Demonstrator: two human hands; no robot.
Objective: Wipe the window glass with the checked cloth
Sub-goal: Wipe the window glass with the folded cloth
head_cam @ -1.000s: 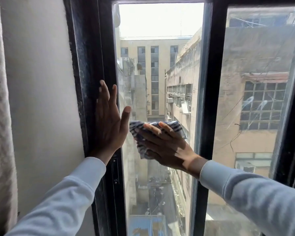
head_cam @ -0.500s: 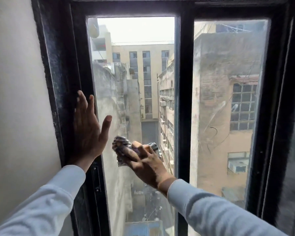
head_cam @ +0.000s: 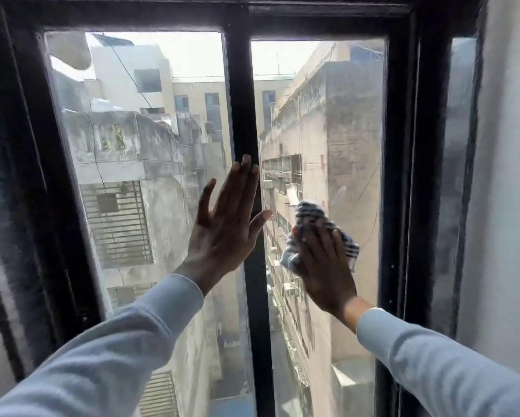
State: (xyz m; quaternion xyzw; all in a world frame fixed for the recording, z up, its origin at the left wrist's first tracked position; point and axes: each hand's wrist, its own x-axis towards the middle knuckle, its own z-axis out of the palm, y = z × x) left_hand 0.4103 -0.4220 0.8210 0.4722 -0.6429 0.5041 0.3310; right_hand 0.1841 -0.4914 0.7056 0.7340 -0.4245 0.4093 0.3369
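The window has two glass panes in a black frame: a left pane (head_cam: 147,145) and a right pane (head_cam: 342,130). My right hand (head_cam: 327,272) presses the blue-and-white checked cloth (head_cam: 312,215) flat against the right pane at mid height, with the cloth bunched under the fingers. My left hand (head_cam: 222,233) is spread open, its palm lying on the black centre bar (head_cam: 242,100) and the edge of the left pane. Both arms wear light blue sleeves.
A thick black frame post (head_cam: 400,176) borders the right pane, close to the cloth. A pale wall (head_cam: 511,176) stands at the far right and a dark frame side (head_cam: 21,176) at the left. Buildings and a narrow alley show through the glass.
Both hands have shifted right: the left hand went from the left frame side to the centre bar, and the right hand carried the cloth from the left pane onto the right pane.
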